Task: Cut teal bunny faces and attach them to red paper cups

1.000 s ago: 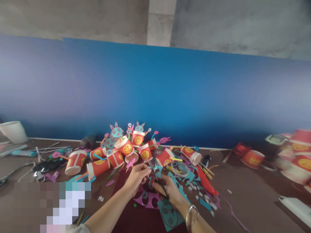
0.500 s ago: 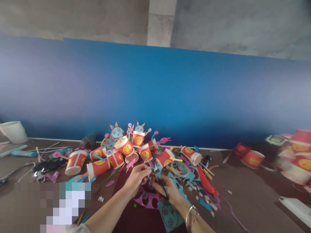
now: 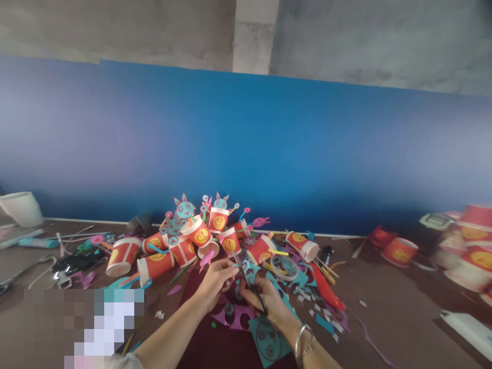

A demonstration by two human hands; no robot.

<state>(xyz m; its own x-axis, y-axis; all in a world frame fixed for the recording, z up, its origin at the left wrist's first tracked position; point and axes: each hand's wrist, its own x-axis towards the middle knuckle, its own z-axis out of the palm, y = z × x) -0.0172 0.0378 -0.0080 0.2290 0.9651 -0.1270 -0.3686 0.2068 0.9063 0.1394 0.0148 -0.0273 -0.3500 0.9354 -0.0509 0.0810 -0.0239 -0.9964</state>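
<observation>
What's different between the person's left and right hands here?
The right hand holds black-handled scissors; the left hand is bunched near their blades, and whatever it may pinch is too small to tell. A silver bangle circles the right wrist, while the left wrist looks bare. Both hands are close together, on the near side of the piled red cups.

Any piece in your left hand (image 3: pixel 215 283) was too small to tell; your right hand (image 3: pixel 271 302) partly hid the scissors (image 3: pixel 263 305). The right edge cut off blurred cups (image 3: pixel 476 231).
</observation>
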